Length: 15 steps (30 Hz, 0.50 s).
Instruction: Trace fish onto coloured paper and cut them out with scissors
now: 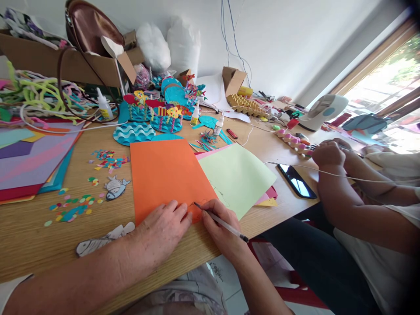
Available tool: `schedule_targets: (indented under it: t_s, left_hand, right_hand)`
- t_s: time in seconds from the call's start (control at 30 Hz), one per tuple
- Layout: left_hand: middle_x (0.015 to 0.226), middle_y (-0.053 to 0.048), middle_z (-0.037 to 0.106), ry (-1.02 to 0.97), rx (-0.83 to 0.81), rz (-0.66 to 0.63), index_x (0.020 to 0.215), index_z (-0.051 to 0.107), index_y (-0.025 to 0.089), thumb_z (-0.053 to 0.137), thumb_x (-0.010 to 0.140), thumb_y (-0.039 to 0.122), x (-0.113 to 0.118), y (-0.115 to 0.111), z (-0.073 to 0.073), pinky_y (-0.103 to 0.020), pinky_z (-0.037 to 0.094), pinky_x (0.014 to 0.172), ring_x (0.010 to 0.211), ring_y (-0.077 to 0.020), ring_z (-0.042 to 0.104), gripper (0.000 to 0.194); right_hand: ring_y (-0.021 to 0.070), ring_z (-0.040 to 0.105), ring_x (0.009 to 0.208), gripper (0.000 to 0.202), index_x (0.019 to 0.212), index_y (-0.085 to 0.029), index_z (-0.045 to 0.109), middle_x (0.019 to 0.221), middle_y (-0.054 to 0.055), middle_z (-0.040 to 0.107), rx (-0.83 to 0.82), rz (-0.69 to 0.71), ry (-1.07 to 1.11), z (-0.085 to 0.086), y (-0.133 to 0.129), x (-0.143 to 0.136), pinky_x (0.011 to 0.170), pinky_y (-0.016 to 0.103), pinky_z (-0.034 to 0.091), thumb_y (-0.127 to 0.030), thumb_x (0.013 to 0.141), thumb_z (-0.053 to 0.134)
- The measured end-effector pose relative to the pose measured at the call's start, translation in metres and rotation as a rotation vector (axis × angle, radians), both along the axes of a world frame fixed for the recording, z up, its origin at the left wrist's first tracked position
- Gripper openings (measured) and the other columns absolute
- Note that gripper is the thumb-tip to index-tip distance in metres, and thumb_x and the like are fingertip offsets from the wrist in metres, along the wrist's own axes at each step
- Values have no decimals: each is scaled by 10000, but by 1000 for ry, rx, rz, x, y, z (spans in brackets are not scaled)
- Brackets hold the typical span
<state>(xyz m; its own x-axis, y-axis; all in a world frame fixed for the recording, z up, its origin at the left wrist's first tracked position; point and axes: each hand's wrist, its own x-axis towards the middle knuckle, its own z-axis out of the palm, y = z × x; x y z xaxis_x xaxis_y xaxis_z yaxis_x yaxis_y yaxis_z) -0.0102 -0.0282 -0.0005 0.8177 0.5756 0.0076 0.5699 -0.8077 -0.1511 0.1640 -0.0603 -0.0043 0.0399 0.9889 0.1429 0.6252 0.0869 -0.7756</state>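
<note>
An orange sheet of paper (164, 175) lies on the table in front of me. My left hand (164, 229) rests flat on its lower part, fingers stretched out. In my right hand (221, 223) is a pen (226, 225) with a clear barrel, its tip on the orange paper near a thin drawn outline. A light green sheet (239, 177) sits to the right, with a faint drawing on it. Left of the orange paper are a paper fish cutout (116, 189) and, by my left forearm, another fish cutout (95, 246), partly covered.
Paper confetti (77, 208) is scattered at the left. Blue paper sea models (164, 118) and glue bottles (218, 125) stand behind the orange sheet. A phone (297, 180) lies near the right edge, beside a co-worker's hands (330, 153). A white cable (328, 172) crosses there.
</note>
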Motion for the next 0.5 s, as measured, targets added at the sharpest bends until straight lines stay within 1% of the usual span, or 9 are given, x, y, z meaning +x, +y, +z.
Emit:
schedule_targets:
  t_s: [0.23,0.4,0.5]
  left_hand:
    - [1070,-87,579,33,-45,-21,1066,553,186,501,809,175,0,1,5,-350,423,697,839,-225,511,262]
    - [1081,-98,570,23,-69,-14,1077,551,180,491,822,172,0,0,5,-360,420,720,854,-232,510,262]
    - [1083,-92,576,18,-49,-13,1066,552,177,470,824,146,0,0,5,-357,424,706,853,-231,512,258]
  right_hand:
    - [110,508,545,93,769,-212,542,613,-44,577,16,12,-18,1,0,-1,530,212,378,-155,779,469]
    - [117,525,570,94,784,-212,549,659,-32,606,13,-5,2,2,0,-1,542,217,388,-161,781,471]
    - [119,539,596,99,793,-212,547,679,-29,616,8,-3,5,1,0,-1,567,218,397,-156,780,467]
